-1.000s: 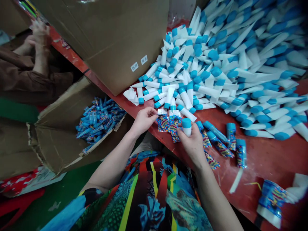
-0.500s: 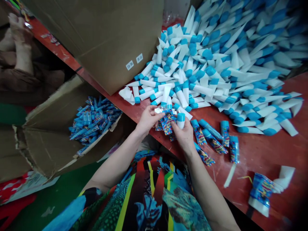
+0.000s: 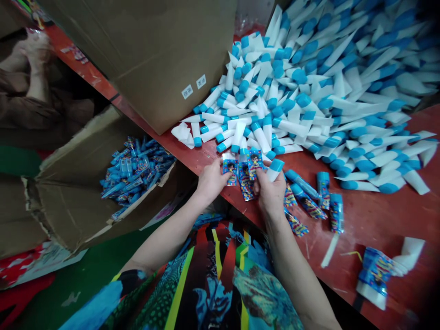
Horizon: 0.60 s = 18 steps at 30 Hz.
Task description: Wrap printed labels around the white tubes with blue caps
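Observation:
My left hand (image 3: 212, 182) pinches a small blue printed sleeve (image 3: 230, 168) between thumb and fingers. A second printed sleeve (image 3: 255, 164) is in my right hand (image 3: 271, 195), which also grips a white tube with a blue cap (image 3: 275, 169). More printed sleeves (image 3: 245, 183) lie between the two hands on the red table (image 3: 240, 208). Several tubes dressed in printed sleeves (image 3: 307, 200) rest just right of my right hand. Beyond both hands spreads a large heap of white tubes with blue caps (image 3: 292, 114).
A tall cardboard box (image 3: 147, 68) stands on the table at the back left. Below the table edge, an open carton (image 3: 65, 201) holds many sleeved tubes (image 3: 134, 169). A crumpled printed bag (image 3: 374, 272) lies front right. Another person's hands (image 3: 36, 55) show at far left.
My hands have drawn apart, and each now has a separate printed sleeve. The capped tube in my right hand has tilted and shifted right. The other person's hands have moved slightly.

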Tool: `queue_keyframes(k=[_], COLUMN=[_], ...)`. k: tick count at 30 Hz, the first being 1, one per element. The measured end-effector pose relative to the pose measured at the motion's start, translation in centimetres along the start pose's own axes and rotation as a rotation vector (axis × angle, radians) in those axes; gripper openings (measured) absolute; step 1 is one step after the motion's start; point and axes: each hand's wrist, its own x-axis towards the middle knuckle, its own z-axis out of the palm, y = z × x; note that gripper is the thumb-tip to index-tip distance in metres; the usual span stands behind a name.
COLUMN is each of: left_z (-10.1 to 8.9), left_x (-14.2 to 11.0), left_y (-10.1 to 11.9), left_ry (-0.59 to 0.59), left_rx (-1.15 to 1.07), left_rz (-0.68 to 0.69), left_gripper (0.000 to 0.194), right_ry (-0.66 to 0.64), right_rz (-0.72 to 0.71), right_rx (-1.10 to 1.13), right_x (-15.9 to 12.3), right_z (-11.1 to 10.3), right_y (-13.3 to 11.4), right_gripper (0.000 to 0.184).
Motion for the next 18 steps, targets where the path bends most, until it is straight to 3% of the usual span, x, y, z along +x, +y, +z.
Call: queue_keyframes(k=[3,5,7,9,11,15,18], left_z=[-0.6,-0.5,0.3,1.4,2.5,4.3,5.2], left_x=[-1.1,-1.8,-2.1,-2.3,-2.5,-3.1,-3.3], left_y=[0.7,1.5,2.5,3.5,4.5,5.5,5.7], left_ry=[0.176,0.219,0.110,-0.109,-0.249,-0.242,-0.289], left_rx=[0.205,0.086,-0.218,-0.549,-0.771,-0.906,-0.901], left_rz=[0.059,0.131,0.145,0.053,-0.065,-0.127,-0.198], left_gripper=[0.044,0.030,0.014,0.027,0.044,0.059,0.064], right_ry=[0.085,0.060,0.028,0.006,0.005,0.090,0.145], right_rz=[0.105,0.113,0.075,0.011,-0.055,-0.157,-0.145], right_rx=[0.188,0.195,0.146,0.070,-0.017,-0.131,-0.129], right_x=[-0.4,-0.9,-1.4,-1.8,-1.9,-1.7,-1.6], right_z=[0.0,0.0,-0.1,-0.4,-0.8,-1.7,-1.9], right_y=[-0.6,-0.9,-0.8,-0.6,-0.3,0.3,0.6], right_gripper=[0.054,0.055,0.054,0.052,0.051,0.047,0.044])
